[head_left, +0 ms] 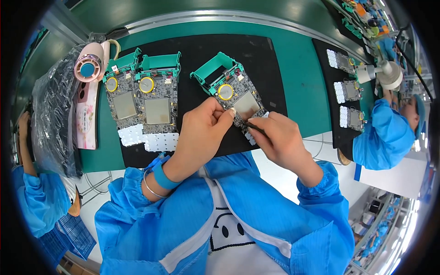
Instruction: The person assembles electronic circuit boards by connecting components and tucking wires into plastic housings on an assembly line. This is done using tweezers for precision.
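One circuit board (246,105) lies angled on the black mat (261,57), probably for easier reach. Left hand (201,135) seems to steady its edge, can't tell what's pinched; right hand (280,139) clamps a dark tool (257,128).

Nothing readable: dark characters on pink floral rectangular case (87,119) blurred; mark on small white tag (115,68), green plastic bracket (128,59), too tiny.

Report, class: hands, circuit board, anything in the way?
Left hand at circuit board, grip unclear. Right hand gripping slim dark tool. Circuit board slanted, partly covered by hands. Nothing else blocking.
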`<state>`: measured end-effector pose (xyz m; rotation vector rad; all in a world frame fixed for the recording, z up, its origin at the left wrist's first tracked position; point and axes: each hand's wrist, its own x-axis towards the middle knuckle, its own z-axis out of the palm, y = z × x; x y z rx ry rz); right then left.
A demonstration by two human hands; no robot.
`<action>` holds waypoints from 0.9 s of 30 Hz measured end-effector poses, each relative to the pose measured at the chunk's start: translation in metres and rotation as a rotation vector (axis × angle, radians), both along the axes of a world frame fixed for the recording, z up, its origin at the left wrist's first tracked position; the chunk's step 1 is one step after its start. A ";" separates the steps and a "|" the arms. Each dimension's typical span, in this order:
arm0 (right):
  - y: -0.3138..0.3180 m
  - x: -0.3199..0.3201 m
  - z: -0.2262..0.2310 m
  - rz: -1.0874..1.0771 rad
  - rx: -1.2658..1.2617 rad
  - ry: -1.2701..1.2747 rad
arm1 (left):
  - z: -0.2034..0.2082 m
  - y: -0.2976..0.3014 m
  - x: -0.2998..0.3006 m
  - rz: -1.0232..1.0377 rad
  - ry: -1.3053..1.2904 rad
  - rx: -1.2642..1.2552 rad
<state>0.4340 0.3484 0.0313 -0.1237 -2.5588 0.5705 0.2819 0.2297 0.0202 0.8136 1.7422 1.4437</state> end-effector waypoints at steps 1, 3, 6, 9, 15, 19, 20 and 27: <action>0.001 0.000 0.003 -0.027 -0.081 0.000 | -0.004 0.000 0.000 -0.020 0.001 0.015; 0.002 -0.005 0.004 -0.051 -0.156 0.004 | -0.007 -0.003 -0.001 -0.039 0.007 0.035; -0.001 -0.016 -0.004 -0.032 -0.099 0.079 | -0.005 -0.006 0.000 -0.096 0.099 0.058; -0.006 -0.023 -0.009 -0.127 -0.104 0.074 | -0.005 -0.006 0.001 -0.104 0.120 0.035; -0.021 -0.018 -0.005 -0.301 -0.501 0.069 | 0.017 -0.023 -0.005 -0.178 -0.027 -0.050; -0.014 0.020 -0.011 -0.219 -0.197 0.116 | 0.034 -0.078 -0.026 0.264 0.585 0.140; -0.016 0.030 -0.015 -0.182 -0.131 0.011 | 0.027 -0.092 -0.046 0.430 0.953 0.091; -0.066 -0.006 -0.019 -0.172 -0.176 -0.183 | 0.002 -0.116 -0.078 0.457 0.688 -0.080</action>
